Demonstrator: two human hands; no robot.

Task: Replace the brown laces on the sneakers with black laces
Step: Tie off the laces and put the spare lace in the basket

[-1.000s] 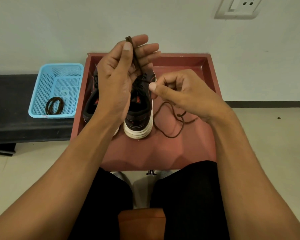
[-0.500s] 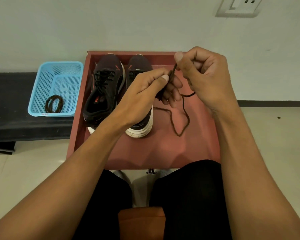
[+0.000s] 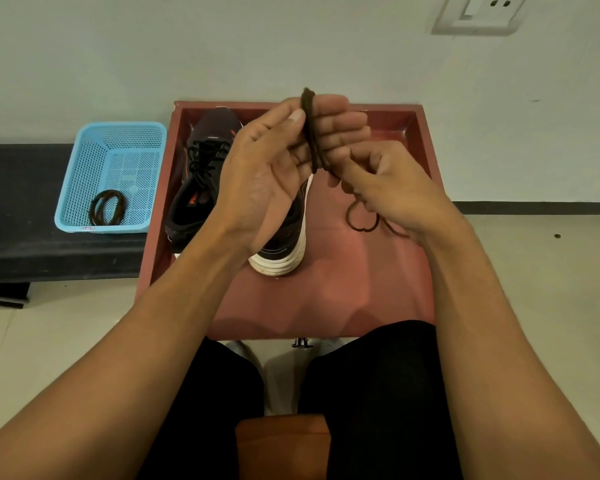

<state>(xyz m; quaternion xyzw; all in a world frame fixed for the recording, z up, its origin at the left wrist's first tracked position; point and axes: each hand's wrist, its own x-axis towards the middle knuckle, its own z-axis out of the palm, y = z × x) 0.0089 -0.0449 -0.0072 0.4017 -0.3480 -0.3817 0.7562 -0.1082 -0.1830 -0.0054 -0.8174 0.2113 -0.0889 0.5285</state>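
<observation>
Currently the brown lace (image 3: 310, 133) is wound in several turns round the raised fingers (image 3: 340, 126) of the left hand (image 3: 267, 174), running from above the index fingertip down past the little finger. The left thumb (image 3: 288, 119) presses the coil against the side of the index finger. This hand thus holds the lace with fingers nearly straight and close together.

Just below the little finger the lace leaves the coil and passes into the right hand (image 3: 392, 188), whose curled fingers pinch the strand. Beneath the right hand's knuckles the loose tail (image 3: 361, 223) of the same lace drops to the red tray (image 3: 361, 289) and lies there in a small loop.

Behind and under the left fingers two dark sneakers stand in the tray, toes toward the wall. The right-hand sneaker (image 3: 284, 244) is mostly hidden by the left palm, with only its side and white sole showing; whether it is laced I cannot tell. The left-hand sneaker (image 3: 201, 188), to the left of the thumb, carries black laces (image 3: 205, 161).

Further left of the fingers a blue basket (image 3: 84, 161) sits on a black bench (image 3: 21, 244) and holds a second brown lace (image 3: 106, 211), coiled up. Above and right of the fingers a wall socket (image 3: 482, 12) is set in the pale wall.
</observation>
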